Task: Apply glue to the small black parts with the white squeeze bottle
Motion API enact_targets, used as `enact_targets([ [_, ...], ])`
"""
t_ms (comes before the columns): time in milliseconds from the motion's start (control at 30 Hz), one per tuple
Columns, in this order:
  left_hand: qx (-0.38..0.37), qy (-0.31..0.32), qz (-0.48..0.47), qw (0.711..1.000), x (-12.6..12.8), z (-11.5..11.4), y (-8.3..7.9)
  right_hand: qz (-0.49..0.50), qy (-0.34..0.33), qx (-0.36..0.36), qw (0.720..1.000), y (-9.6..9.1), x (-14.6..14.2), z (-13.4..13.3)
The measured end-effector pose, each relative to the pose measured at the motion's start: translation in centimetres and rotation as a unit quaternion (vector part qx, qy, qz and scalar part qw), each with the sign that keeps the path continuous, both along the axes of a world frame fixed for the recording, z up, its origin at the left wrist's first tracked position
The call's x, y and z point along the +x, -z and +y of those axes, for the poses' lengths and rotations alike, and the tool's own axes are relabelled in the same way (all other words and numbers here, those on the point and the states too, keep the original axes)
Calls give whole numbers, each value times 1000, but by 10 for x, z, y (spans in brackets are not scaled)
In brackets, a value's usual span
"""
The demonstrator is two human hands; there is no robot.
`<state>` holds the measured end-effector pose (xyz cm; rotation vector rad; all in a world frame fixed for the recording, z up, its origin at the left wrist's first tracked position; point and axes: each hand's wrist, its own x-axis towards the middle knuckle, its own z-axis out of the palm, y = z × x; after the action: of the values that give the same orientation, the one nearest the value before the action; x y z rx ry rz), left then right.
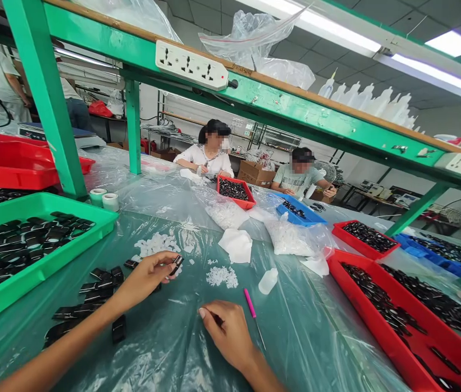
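My left hand (pixel 149 277) is closed on a small black part (pixel 176 264), held just above the plastic-covered table (pixel 165 348). Under and beside it lie several loose black parts (pixel 99 283) and a heap of small white pieces (pixel 157 243). My right hand (pixel 226 329) rests on the table with its fingers curled and pinched together; what they hold is hidden. A pink-handled tool (pixel 250 305) lies just right of that hand. A second small pile of white pieces (pixel 222 276) and a small white bottle (pixel 268 281) sit between the two hands and the far side.
A green tray (pixel 71 245) of black parts stands at left, red trays (pixel 418 348) of black parts at right. Two people sit across the table by a red tray (pixel 235 191) and a blue tray (pixel 298 212). A green shelf frame (pixel 46 98) with a socket strip (pixel 192 65) spans overhead.
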<state>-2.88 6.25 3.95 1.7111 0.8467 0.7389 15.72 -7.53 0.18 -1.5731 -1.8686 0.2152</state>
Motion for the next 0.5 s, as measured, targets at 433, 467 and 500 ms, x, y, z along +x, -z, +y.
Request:
enact_targets([
  [433,-215,19,-104,971,4,-15,21,1,5,-21,1000,3,-2,2],
  [467,-221,20,-107,969,3,-16,20,3,2,-24,1000,3,-3,2],
  [500,-227,19,-112,967,3,-18,19,6,-2,-27,1000,3,-3,2],
])
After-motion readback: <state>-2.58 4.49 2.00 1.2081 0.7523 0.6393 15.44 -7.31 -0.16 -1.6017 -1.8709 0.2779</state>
